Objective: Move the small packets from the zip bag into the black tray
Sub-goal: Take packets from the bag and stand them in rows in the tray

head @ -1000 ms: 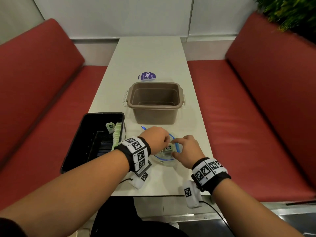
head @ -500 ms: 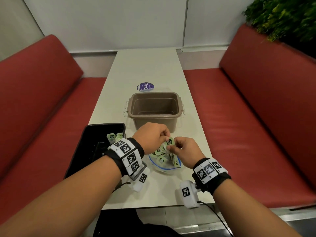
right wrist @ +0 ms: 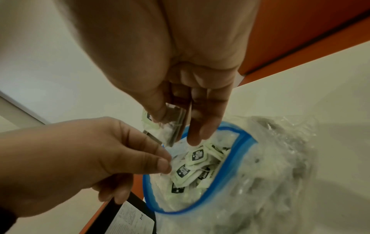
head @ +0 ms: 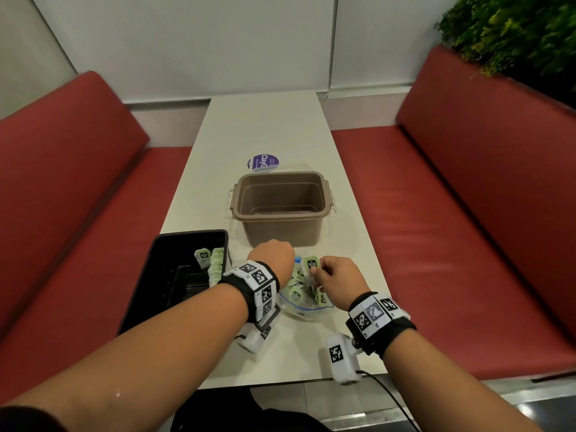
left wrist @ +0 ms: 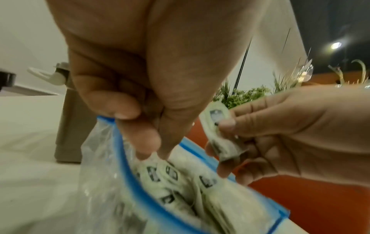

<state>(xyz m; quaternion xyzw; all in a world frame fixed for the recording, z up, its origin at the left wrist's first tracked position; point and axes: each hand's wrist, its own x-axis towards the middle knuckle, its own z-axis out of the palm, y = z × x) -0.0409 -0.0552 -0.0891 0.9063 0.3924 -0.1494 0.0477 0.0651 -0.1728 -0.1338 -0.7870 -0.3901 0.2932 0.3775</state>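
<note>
Right hand: the right hand (head: 338,281) pinches a small stack of pale green packets with black labels (head: 311,269) between thumb and fingers, held above the mouth of the bag; the wrist view shows the stack (right wrist: 170,128) clamped under the thumb.
Left hand: the left hand (head: 274,258) reaches down into the bag mouth with fingers (left wrist: 148,139) bunched together; the tips touch the packets inside, but I cannot tell whether they grip one.
Zip bag: a clear plastic zip bag with a blue seal strip (head: 304,302) lies on the table between the two hands, mouth open and facing up (right wrist: 236,142).
Packets in bag: many more green packets (right wrist: 197,156) lie loosely heaped inside.
Black tray: a rectangular black plastic tray (head: 162,275) sits at the table's left edge, just left of the bag; a row of packets (head: 215,266) stands along its right wall.
Table: a long off-white table (head: 265,129) between red padded benches (head: 436,213).
Other: a brown plastic tub with white handles (head: 280,204) stands behind the bag; a round purple sticker (head: 263,162) lies beyond it.
</note>
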